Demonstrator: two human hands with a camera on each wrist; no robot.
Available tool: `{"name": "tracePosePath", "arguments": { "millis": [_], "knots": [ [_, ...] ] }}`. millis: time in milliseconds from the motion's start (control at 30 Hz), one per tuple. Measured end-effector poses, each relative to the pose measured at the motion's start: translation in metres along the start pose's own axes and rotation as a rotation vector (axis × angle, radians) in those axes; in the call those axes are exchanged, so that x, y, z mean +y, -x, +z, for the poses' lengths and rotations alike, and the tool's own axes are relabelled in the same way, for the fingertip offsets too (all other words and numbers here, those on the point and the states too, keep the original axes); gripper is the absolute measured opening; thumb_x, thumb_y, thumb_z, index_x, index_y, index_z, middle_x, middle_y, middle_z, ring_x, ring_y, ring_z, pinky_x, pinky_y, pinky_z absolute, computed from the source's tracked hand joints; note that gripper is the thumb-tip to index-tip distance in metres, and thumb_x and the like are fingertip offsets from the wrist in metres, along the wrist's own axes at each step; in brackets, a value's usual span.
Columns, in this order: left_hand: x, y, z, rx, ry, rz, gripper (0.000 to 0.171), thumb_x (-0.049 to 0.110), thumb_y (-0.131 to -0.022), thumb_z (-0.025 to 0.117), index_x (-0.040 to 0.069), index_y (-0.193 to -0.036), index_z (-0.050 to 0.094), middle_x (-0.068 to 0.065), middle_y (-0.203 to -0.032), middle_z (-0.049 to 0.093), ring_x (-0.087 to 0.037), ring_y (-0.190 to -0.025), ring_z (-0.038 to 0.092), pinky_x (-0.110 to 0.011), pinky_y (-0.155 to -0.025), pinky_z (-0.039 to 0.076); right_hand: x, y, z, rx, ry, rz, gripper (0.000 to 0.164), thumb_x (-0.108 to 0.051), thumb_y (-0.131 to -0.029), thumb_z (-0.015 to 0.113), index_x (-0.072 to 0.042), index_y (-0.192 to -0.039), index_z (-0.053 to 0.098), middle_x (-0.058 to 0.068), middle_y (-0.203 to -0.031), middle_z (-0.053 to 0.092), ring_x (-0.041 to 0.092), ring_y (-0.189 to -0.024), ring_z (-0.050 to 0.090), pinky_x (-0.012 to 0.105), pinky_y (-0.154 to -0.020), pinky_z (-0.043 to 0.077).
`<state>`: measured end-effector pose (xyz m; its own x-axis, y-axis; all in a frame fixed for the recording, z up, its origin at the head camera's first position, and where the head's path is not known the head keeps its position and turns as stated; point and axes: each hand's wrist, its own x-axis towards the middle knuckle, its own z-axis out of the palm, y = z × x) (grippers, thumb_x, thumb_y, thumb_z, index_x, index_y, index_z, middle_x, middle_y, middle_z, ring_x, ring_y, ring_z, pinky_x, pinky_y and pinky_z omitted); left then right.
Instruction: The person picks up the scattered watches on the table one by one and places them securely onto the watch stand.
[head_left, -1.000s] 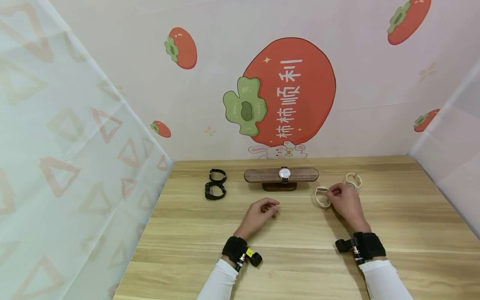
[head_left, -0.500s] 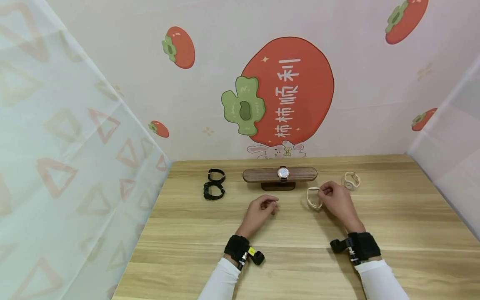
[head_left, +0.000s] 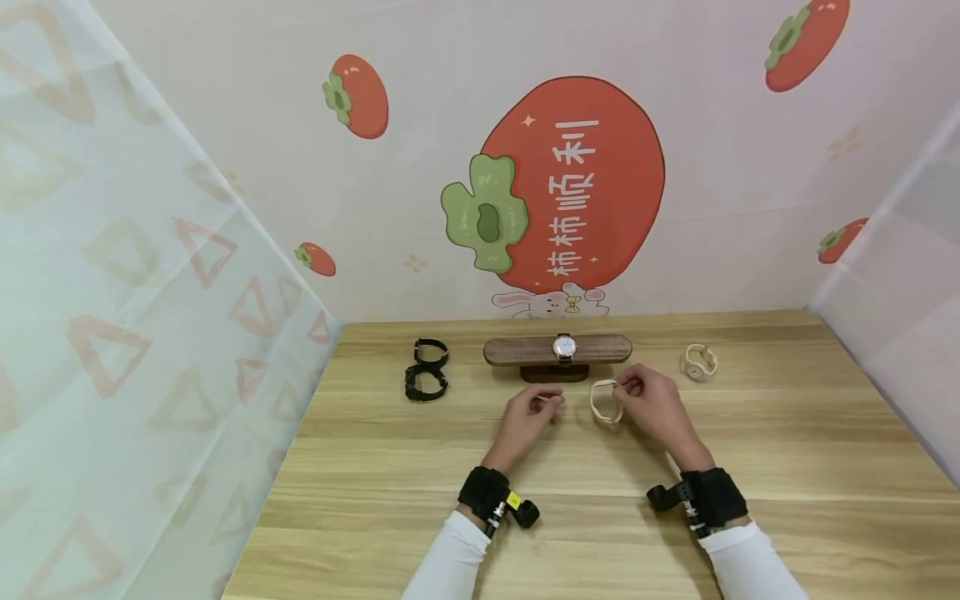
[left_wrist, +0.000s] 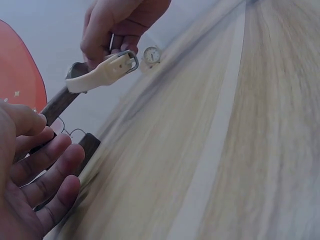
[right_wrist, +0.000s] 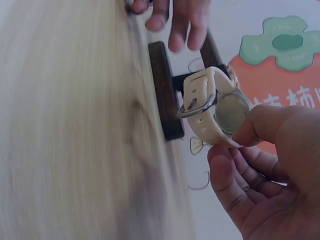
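My right hand (head_left: 655, 406) pinches a cream wristwatch (right_wrist: 200, 102) by its case side, between thumb and fingers. Its strap is buckled into a loop, and the silver buckle and case back face the right wrist camera. In the left wrist view the watch's strap (left_wrist: 102, 73) hangs under the right hand's fingertips. My left hand (head_left: 525, 421) is a short way left of the watch, fingers loosely bent with nothing in them. Just behind both hands stands a dark wooden watch stand (head_left: 510, 352) carrying a watch with a white dial (head_left: 564, 347).
Two black watches (head_left: 426, 383) lie touching at the back left of the wooden table (head_left: 360, 500). A second cream watch (head_left: 701, 363) rests at the back right. A printed wall (head_left: 405, 192) closes off the table's far edge.
My right hand has carried the cream watch leftward, away from the other cream watch, toward the middle. The left hand has shifted slightly right and its fingers have straightened a little.
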<state>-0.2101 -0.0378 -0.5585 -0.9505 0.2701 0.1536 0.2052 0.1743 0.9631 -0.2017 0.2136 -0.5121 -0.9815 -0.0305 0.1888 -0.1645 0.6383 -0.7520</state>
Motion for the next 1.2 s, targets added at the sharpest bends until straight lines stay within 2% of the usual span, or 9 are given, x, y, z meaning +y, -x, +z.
{"name": "tracePosePath", "arguments": {
  "millis": [133,233,467,700,900,1200],
  "knots": [
    [0.005,0.000,0.005,-0.006,0.005,0.008,0.034,0.025,-0.107,0.067,0.004,-0.133,0.071,-0.015,-0.118,0.079,-0.034,-0.095,0.076,-0.026,-0.080,0.063,-0.009,0.001,0.003,-0.017,-0.019,-0.010,0.012,-0.007,-0.099,0.067,-0.002,-0.109,0.072,0.012,-0.097,0.072,0.018,-0.087,0.065,0.021,-0.073,0.053],
    [0.008,0.000,0.008,0.001,0.015,0.008,0.030,0.025,-0.107,0.067,0.008,-0.131,0.072,-0.016,-0.119,0.078,-0.035,-0.096,0.076,-0.029,-0.080,0.064,-0.014,0.001,0.007,-0.026,-0.019,-0.018,0.011,-0.007,-0.098,0.067,-0.002,-0.108,0.071,0.012,-0.098,0.072,0.019,-0.088,0.065,0.022,-0.074,0.054],
    [0.013,-0.001,0.012,0.017,0.016,-0.010,0.030,0.035,-0.107,0.066,0.017,-0.129,0.073,-0.008,-0.110,0.079,-0.027,-0.093,0.076,-0.025,-0.071,0.060,-0.022,0.001,0.015,-0.035,-0.026,-0.068,0.011,-0.005,-0.097,0.069,-0.003,-0.107,0.071,0.011,-0.097,0.072,0.019,-0.087,0.066,0.024,-0.075,0.056],
    [0.020,0.000,0.012,0.002,0.031,0.005,0.033,0.039,-0.107,0.066,0.017,-0.132,0.072,-0.010,-0.119,0.079,-0.033,-0.093,0.074,-0.038,-0.070,0.064,-0.026,0.002,0.017,-0.038,-0.040,-0.118,0.011,-0.005,-0.101,0.067,-0.004,-0.112,0.070,0.010,-0.099,0.069,0.019,-0.088,0.065,0.025,-0.076,0.056],
    [0.021,0.000,0.012,0.011,0.025,0.034,0.031,0.036,-0.107,0.067,0.016,-0.130,0.074,-0.008,-0.116,0.080,-0.037,-0.092,0.074,-0.028,-0.069,0.061,-0.026,0.003,0.017,-0.028,-0.049,-0.142,0.011,-0.004,-0.101,0.067,-0.004,-0.112,0.070,0.010,-0.099,0.070,0.019,-0.088,0.067,0.025,-0.075,0.057],
    [0.020,0.000,0.010,0.018,0.045,0.019,0.028,0.035,-0.106,0.068,0.019,-0.129,0.074,-0.012,-0.116,0.079,-0.039,-0.095,0.074,-0.019,-0.070,0.054,-0.026,0.002,0.017,-0.037,-0.056,-0.170,0.009,-0.005,-0.101,0.069,-0.005,-0.110,0.070,0.011,-0.103,0.070,0.022,-0.091,0.069,0.026,-0.075,0.059]
  ]
}}
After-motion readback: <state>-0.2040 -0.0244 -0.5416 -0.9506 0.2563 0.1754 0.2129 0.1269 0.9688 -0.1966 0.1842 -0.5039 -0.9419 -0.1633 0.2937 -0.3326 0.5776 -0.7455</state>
